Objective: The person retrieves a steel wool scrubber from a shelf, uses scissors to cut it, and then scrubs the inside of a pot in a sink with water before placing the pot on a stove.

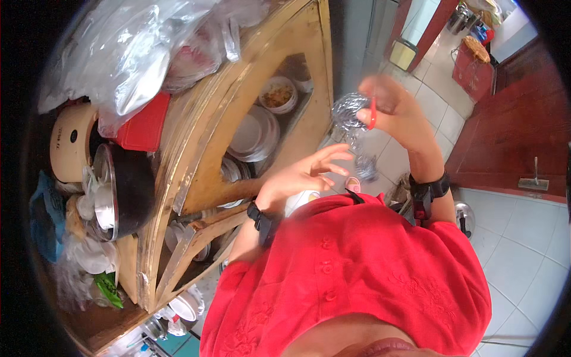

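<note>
My right hand (389,109), raised and partly blurred, pinches a crumpled bundle of shiny clear plastic (350,109) between thumb and fingers. A thin red strip (373,112) stands out at the grip, and its exact kind is unclear. More of the clear plastic (366,167) hangs below, over the floor. Lower and to the left, my left hand (314,172) holds nothing, its fingers loosely bent and apart. Its fingertips are close to the hanging plastic; whether they touch it I cannot tell. Both wrists wear black straps.
At left stands a wooden cabinet (258,40) with stacked plates (254,134) and a bowl of food (277,94) inside. On its top are plastic bags (129,49), a red box (145,127), a beige appliance (71,143) and a black pot (134,192). A dark red door (513,120) is at right.
</note>
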Demonstrator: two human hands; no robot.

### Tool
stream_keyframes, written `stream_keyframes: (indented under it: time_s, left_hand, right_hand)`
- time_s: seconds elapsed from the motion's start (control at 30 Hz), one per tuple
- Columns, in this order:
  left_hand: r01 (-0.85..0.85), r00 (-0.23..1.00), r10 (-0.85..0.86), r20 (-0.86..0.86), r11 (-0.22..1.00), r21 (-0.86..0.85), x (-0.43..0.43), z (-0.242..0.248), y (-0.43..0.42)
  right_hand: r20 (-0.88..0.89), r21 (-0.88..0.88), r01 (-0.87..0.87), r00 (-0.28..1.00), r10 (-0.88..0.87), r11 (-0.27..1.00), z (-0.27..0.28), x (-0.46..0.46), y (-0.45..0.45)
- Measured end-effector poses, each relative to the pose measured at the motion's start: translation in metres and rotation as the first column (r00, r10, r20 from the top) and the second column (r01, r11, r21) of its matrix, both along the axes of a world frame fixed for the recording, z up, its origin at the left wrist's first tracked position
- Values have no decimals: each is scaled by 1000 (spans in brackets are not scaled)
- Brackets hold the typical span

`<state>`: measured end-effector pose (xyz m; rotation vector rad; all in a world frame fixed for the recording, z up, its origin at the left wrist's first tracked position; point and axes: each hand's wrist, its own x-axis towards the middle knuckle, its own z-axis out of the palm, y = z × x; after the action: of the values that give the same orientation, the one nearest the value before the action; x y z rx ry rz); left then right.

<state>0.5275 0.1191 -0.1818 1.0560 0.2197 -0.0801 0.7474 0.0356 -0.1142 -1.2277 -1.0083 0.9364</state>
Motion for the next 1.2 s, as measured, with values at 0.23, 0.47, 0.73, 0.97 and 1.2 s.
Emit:
stream_keyframes:
  time_s: [0.23,0.47,0.73,0.97,1.2]
  left_hand:
    - [-356,934,343,100,871,339,15,-12,-3]
    - [-720,606,760,233,400,568,0,8,1]
    - [-374,912,321,255,906,200,7,17,-4]
    - [-574,816,569,99,819,26,26,-3,4]
    - [-673,693,714,-100,590,-447,30,-13,11]
  right_hand:
    - [-11,7,-102,995,102,995,11,-25,11]
    - [165,-26,-13,986,18,1000,12,-36,9]
    - [79,55,-190,979,186,980,7,-49,8]
    - [164,79,8,986,-21,997,-9,-45,-1]
    - [-397,-203,-547,804,442,812,-47,-67,-37]
